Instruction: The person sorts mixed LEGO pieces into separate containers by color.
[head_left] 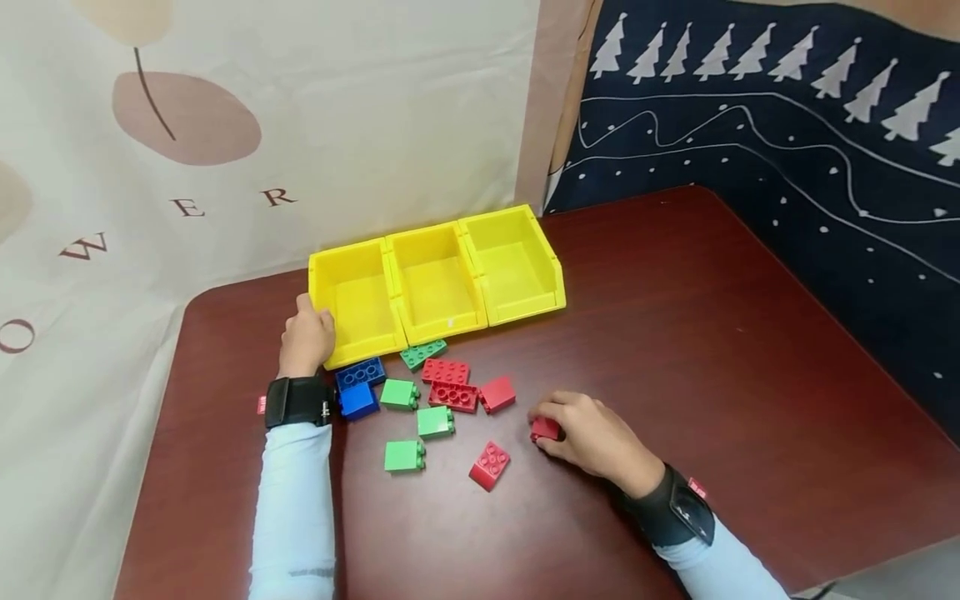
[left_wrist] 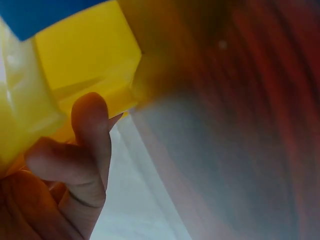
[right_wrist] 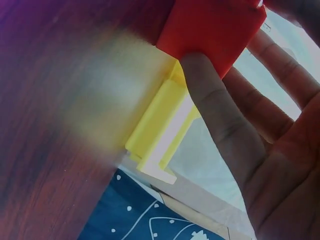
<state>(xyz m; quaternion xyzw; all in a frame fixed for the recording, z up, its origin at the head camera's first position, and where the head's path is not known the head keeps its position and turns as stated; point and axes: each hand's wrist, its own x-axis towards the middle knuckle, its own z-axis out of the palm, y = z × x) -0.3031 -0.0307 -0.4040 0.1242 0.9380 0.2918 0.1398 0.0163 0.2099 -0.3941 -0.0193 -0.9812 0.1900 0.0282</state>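
My right hand (head_left: 596, 437) pinches a red toy brick (head_left: 546, 428) between thumb and fingers, low over the table. In the right wrist view, the thumb lies along the red brick's (right_wrist: 210, 35) flat side. At the left end of a row of three joined yellow bins (head_left: 447, 331), my left hand (head_left: 306, 340) grips the side wall. In the left wrist view, its curled fingers (left_wrist: 90, 122) lie against the yellow plastic. Left of the right hand, a red brick with a sloped side (head_left: 489, 465) lies apart, and another red brick (head_left: 497, 394) sits farther back.
In front of the bins lie several green bricks (head_left: 404, 456), two blue bricks (head_left: 358, 401) near the left wrist, and studded red bricks (head_left: 446, 371). A green studded brick (head_left: 423, 354) touches the bins' front edge. A pale cloth (head_left: 375, 108) hangs behind the brown table (head_left: 712, 350).
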